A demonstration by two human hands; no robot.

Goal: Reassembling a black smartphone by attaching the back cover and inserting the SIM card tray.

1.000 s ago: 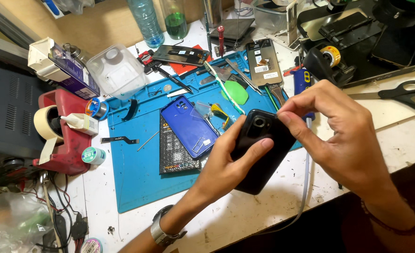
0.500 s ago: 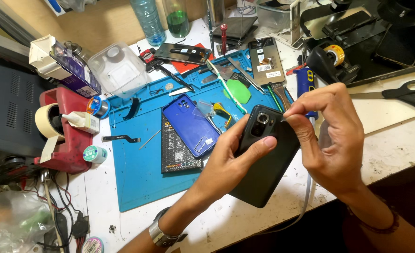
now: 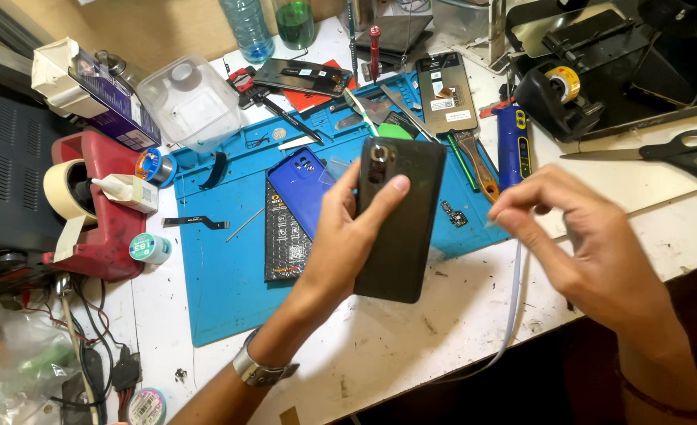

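Note:
My left hand grips a black phone from its left side, thumb across the upper back. The phone is held back side up, above the blue work mat, with its camera module near the top. My right hand hovers to the right of the phone, apart from it. Its thumb and forefinger are pinched together and blurred; I cannot tell whether anything tiny sits between them. A blue phone back cover and a black battery lie on the mat just left of my left hand.
An opened phone, tweezers and a brush lie at the mat's far end. A red tape dispenser stands left, a clear plastic box far left, scissors right. A white cable hangs over the table's near edge.
My right hand has drawn away from the phone's camera module to the right, fingers still pinched. My left hand has tilted the phone more upright and raised it slightly.

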